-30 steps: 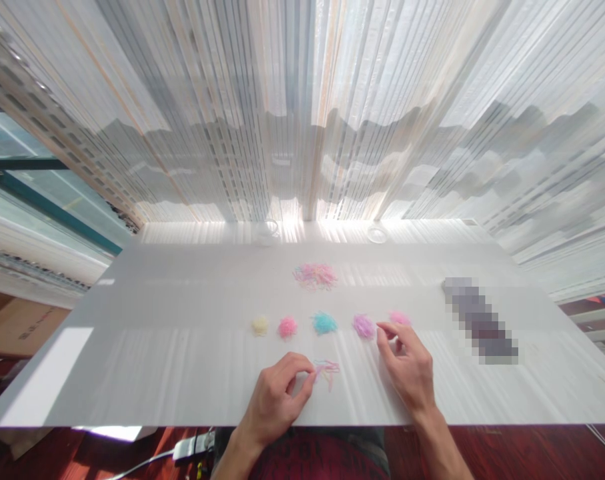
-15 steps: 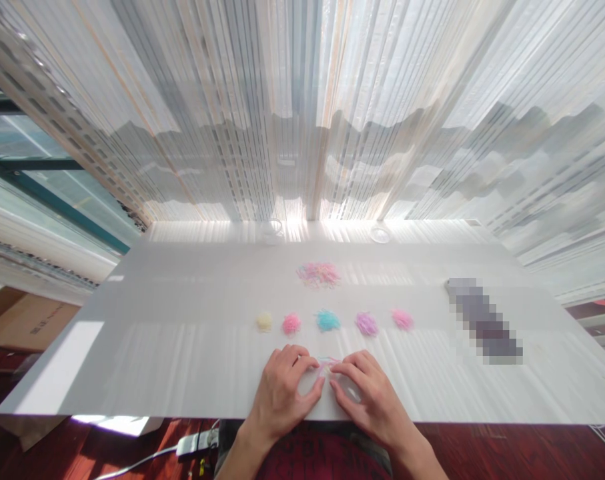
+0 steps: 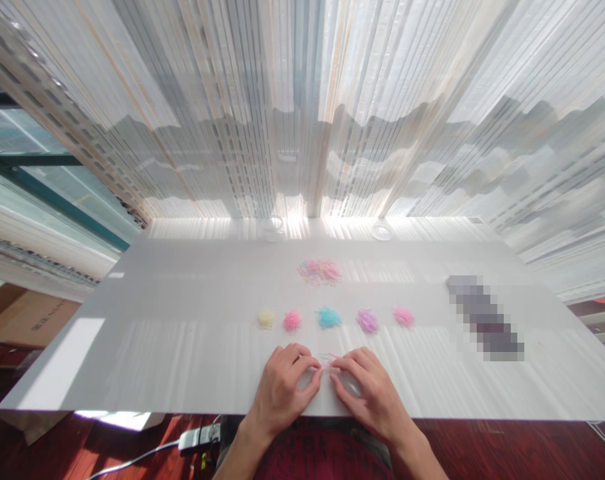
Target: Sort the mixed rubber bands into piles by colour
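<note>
My left hand (image 3: 285,380) rests near the table's front edge, thumb and index finger pinched together. What sits in that pinch is too small to make out, though a bit of pink shows at the tips. Facing it, my right hand (image 3: 367,387) is curved, with a narrow gap between thumb and index fingertips. Between the hands lie a few thin pastel strands (image 3: 326,356), and the right index finger is at their edge. Beyond are small piles: yellow (image 3: 265,319), coral pink (image 3: 292,321), turquoise (image 3: 329,317), purple (image 3: 367,321) and light pink (image 3: 403,317).
A larger mixed-colour pile (image 3: 320,272) lies farther back on the white table (image 3: 182,287). Two clear round containers (image 3: 381,231) stand near the curtain (image 3: 302,133). A pixelated dark object (image 3: 485,317) lies at the right. A cardboard box (image 3: 27,317) is at the left.
The left thumb and index finger have closed into a pinch. The strands between the hands have shifted slightly. The piles look the same.
</note>
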Demonstrator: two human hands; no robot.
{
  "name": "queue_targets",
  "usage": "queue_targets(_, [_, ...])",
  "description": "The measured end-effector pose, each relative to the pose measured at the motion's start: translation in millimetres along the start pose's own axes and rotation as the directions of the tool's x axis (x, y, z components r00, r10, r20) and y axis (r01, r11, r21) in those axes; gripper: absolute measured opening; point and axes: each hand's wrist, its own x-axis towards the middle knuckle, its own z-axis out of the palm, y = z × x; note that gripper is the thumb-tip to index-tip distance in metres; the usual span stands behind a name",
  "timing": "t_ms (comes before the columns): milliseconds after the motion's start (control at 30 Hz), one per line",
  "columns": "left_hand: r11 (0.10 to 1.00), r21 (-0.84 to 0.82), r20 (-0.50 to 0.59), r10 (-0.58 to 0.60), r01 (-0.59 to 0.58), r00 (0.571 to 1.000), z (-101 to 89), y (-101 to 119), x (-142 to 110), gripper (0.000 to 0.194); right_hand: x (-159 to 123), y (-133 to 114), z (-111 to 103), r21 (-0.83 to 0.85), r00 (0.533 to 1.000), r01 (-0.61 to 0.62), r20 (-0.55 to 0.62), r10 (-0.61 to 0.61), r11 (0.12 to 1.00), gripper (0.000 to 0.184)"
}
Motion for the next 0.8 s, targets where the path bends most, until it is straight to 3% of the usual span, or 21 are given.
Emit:
queue_targets(333, [0.975,-0.220,-0.026,0.035,-0.040,0.999,-1.3,-4.1,-2.3,0.009,-0.2,1.2,-0.8,0.066,0.998,0.042,-0.043,-0.039,0.997,0.016])
queue_targets(800, [0.961,-0.271,-0.032,0.047,-0.054,0.998,-0.6,-5.4,-2.9,0.008,-2.2,2.1,0.2,0.112,0.997,0.029,-0.073,-0.021,0.993,0.014])
